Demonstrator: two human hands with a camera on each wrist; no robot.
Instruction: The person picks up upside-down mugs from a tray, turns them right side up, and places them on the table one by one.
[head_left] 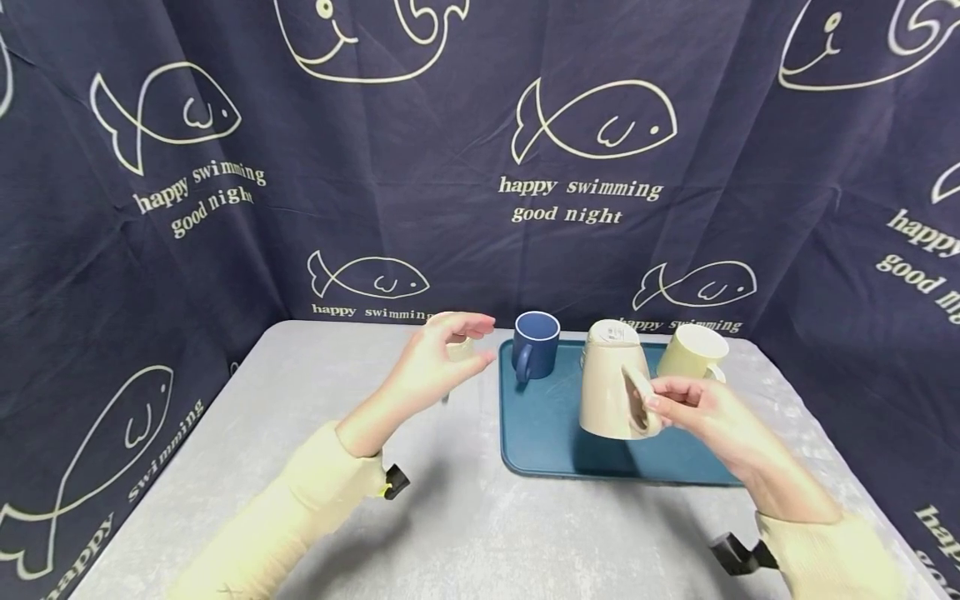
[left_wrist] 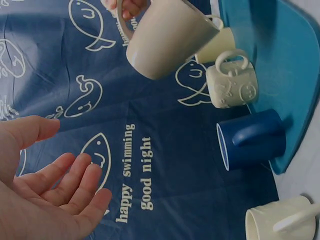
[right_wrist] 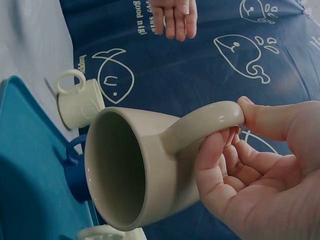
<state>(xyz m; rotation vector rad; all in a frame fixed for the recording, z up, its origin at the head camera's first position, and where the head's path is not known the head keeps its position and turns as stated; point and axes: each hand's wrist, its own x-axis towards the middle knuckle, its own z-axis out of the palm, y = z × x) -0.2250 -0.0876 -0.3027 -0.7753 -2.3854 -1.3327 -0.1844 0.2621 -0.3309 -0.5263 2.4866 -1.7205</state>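
Note:
My right hand (head_left: 693, 404) pinches the handle of a beige mug (head_left: 606, 392) between thumb and fingers. The mug is upside down in the air over the blue tray (head_left: 540, 450), its base up and its mouth facing the tray. In the right wrist view the mug's inside (right_wrist: 117, 170) looks bare. Fingers spread and slightly bent, my left hand (head_left: 427, 358) hovers left of the tray with nothing in it. Behind that hand a cream mug (left_wrist: 285, 220) stands on the table, mostly covered by the hand in the head view.
On the tray's back left stands a blue mug (head_left: 536, 346); a pale yellow mug (head_left: 692, 354) is at its back right. Between them sits a white embossed mug (left_wrist: 232, 85), hidden behind the beige one in the head view. A dark fish-print curtain (head_left: 450, 167) surrounds the grey table (head_left: 480, 533).

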